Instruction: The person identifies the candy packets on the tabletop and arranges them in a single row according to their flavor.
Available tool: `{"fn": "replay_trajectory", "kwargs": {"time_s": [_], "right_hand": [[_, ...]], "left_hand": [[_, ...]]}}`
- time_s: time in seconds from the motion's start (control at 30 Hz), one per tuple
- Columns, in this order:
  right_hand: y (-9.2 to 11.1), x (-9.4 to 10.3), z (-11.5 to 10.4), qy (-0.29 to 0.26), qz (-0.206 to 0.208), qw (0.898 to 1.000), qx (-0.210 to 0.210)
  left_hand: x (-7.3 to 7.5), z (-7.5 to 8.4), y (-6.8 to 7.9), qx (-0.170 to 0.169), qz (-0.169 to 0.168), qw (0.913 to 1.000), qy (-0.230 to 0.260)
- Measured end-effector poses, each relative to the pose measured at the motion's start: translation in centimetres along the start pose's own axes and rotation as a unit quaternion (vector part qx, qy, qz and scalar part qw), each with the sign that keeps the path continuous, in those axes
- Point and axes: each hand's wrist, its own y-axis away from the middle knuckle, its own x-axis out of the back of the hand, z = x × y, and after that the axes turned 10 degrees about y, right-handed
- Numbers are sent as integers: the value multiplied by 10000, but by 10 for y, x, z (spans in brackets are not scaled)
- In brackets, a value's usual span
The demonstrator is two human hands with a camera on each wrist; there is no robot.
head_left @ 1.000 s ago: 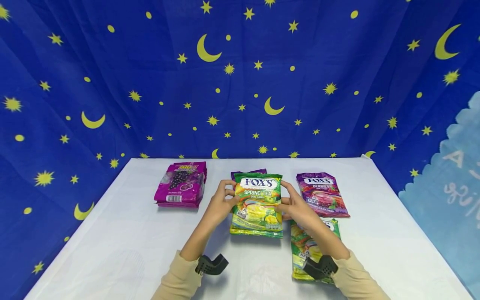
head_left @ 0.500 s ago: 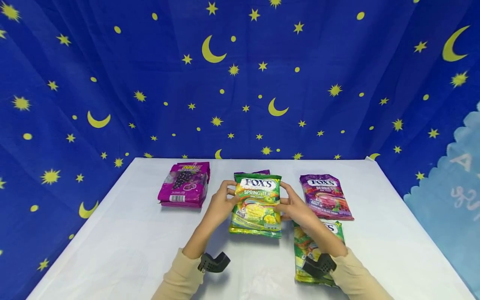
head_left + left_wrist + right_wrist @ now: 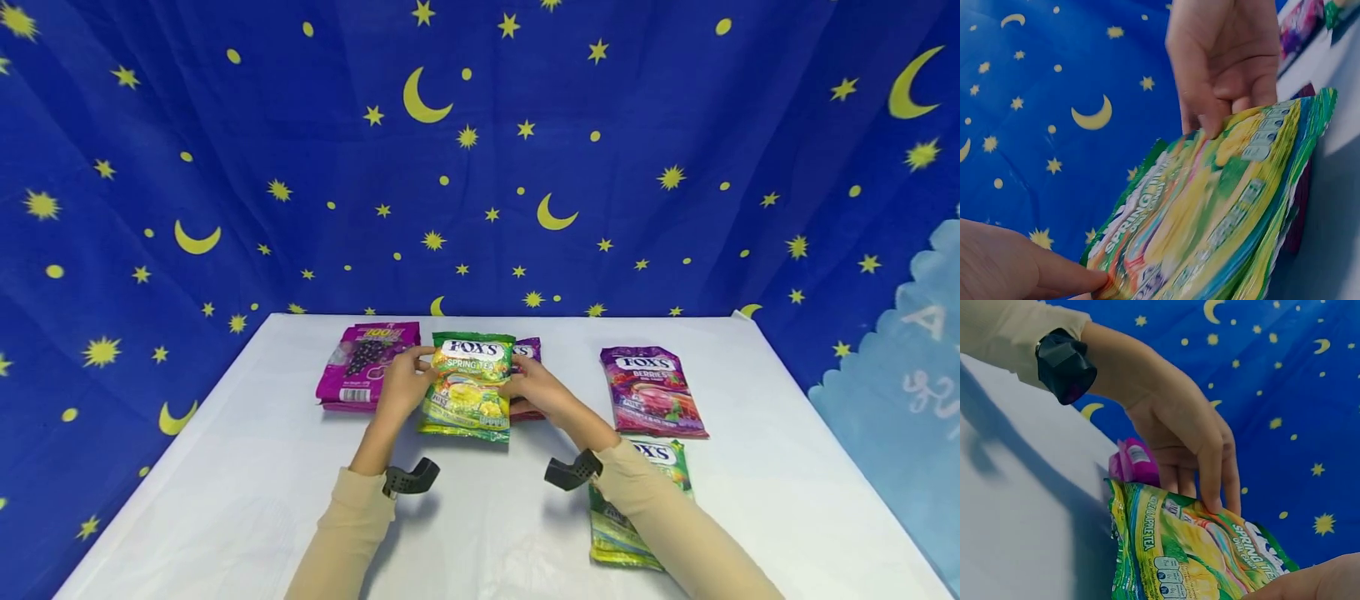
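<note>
A green and yellow Fox's Spring Tea candy bag [image 3: 467, 390] is held between both hands above the table, its printed front facing up. My left hand [image 3: 405, 385] grips the bag's left edge, with the thumb on the front and the fingers behind. On the opposite edge my right hand [image 3: 542, 390] pinches it the same way, as the right wrist view also shows with the bag [image 3: 1191, 550]. Behind it, a purple candy bag [image 3: 527, 348] on the table is mostly covered. Close to the left hand lies a magenta grape candy bag [image 3: 360, 367].
At the right lies a purple Fox's Berries bag [image 3: 651, 392]. Nearer, another green Fox's bag [image 3: 622, 533] sits partly under the right forearm in the head view. A white-covered table [image 3: 247, 508] bears them all, with a blue star-patterned curtain [image 3: 495, 167] behind.
Both hands have carried the Spring Tea bag left and slightly farther back, toward the magenta bag. More of the purple bag behind it now shows on the right.
</note>
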Motion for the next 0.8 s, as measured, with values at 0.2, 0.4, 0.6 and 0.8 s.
{"fn": "replay_trajectory", "kwargs": {"time_s": [0.2, 0.4, 0.6, 0.8], "right_hand": [[-22, -10, -5, 333, 88, 9994, -25], [-38, -20, -8, 702, 346, 9966, -251], [-47, -27, -10, 820, 258, 9958, -306], [-49, -30, -13, 807, 66, 9964, -247]], "left_hand": [[-4, -4, -10, -219, 577, 9965, -558], [-6, -9, -16, -536, 927, 9890, -1016], [-8, -11, -19, -592, 1068, 9779, -1696], [-10, -11, -19, -392, 1163, 9728, -1966]]}}
